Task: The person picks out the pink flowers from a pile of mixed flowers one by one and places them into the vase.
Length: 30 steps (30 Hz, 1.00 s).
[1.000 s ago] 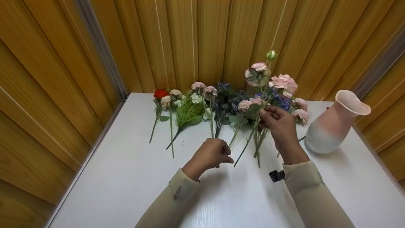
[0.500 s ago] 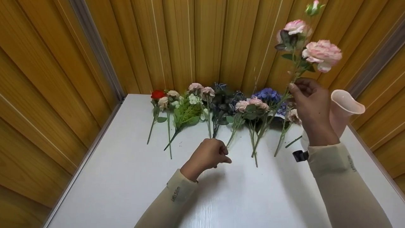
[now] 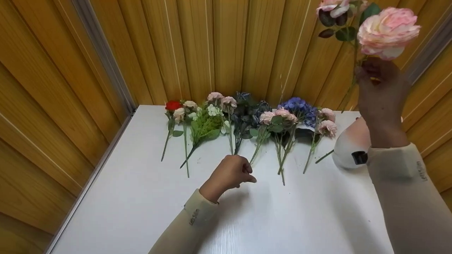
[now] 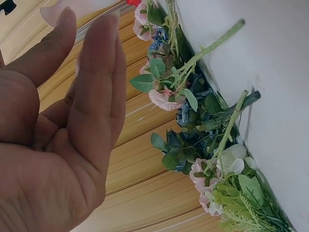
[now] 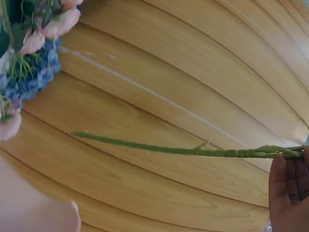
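Note:
My right hand (image 3: 383,100) pinches the green stem of a pink rose (image 3: 388,33) raised at the top right of the head view. Its upper blooms run out of that frame. In the right wrist view the bare lower stem (image 5: 159,148) points away from the fingers. Below the hand, the pink and white vase (image 3: 348,148) stands on the table, its mouth hidden behind the right hand and wrist. My left hand (image 3: 227,174) holds nothing; it hovers over the table near the stem ends of the middle flowers, thumb and fingers apart in the left wrist view.
Along the back of the white table (image 3: 141,211) lies a row of flowers: a red rose (image 3: 173,105), green foliage (image 3: 204,127), dark blue flowers (image 3: 247,116), pale pink blooms (image 3: 282,114) and a blue hydrangea (image 3: 298,107). Wood-panelled walls (image 3: 226,46) enclose the table.
My right hand has lifted the pink rose from among the flowers, up and to the right, over the vase. My left hand has stayed almost in place.

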Motion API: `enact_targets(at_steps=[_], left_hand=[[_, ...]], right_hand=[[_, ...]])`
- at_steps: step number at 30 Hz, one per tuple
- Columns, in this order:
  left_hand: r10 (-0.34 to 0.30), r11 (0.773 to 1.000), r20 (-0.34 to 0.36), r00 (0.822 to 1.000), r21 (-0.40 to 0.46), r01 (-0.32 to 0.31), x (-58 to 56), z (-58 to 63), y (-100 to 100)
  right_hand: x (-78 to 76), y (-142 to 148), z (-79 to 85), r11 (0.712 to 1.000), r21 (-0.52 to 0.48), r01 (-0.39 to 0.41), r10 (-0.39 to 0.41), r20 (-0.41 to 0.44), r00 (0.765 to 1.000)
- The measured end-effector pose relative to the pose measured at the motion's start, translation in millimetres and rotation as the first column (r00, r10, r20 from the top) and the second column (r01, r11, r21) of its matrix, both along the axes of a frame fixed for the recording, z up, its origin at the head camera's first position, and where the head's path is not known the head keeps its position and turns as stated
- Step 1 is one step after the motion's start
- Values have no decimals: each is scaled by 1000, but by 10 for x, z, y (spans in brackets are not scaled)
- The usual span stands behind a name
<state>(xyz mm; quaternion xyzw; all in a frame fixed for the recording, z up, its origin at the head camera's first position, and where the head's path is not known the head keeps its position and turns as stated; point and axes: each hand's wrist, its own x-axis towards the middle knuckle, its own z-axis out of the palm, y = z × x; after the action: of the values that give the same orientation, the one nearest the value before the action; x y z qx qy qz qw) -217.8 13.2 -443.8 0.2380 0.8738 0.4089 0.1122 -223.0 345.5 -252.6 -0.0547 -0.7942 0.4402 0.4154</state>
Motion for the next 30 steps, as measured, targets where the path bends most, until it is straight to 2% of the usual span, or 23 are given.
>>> enact_targets(at_steps=[4, 9, 13, 20, 25, 30], left_hand=[[7, 1000, 9, 1000, 2, -7, -6, -9, 0], [6, 1000, 18, 1000, 5, -6, -16, -2, 7], [8, 1000, 9, 1000, -8, -8, -21, 9, 18], [12, 1000, 26, 1000, 1, -12, -16, 11, 21], [11, 1000, 10, 1000, -16, -11, -16, -1, 16], [12, 1000, -2, 1000, -24, -12, -17, -17, 22]], right_hand=[[9, 43, 50, 992, 115, 46, -39, -60, 997], [4, 121, 47, 964, 232, 128, -107, -102, 989], [-14, 191, 36, 951, 253, 175, -164, -64, 984], [-65, 306, -32, 945, 220, 243, -257, 37, 966], [-94, 425, -123, 949, 173, 263, -291, 160, 943], [-107, 542, -231, 949, 171, 264, -297, 214, 931]])
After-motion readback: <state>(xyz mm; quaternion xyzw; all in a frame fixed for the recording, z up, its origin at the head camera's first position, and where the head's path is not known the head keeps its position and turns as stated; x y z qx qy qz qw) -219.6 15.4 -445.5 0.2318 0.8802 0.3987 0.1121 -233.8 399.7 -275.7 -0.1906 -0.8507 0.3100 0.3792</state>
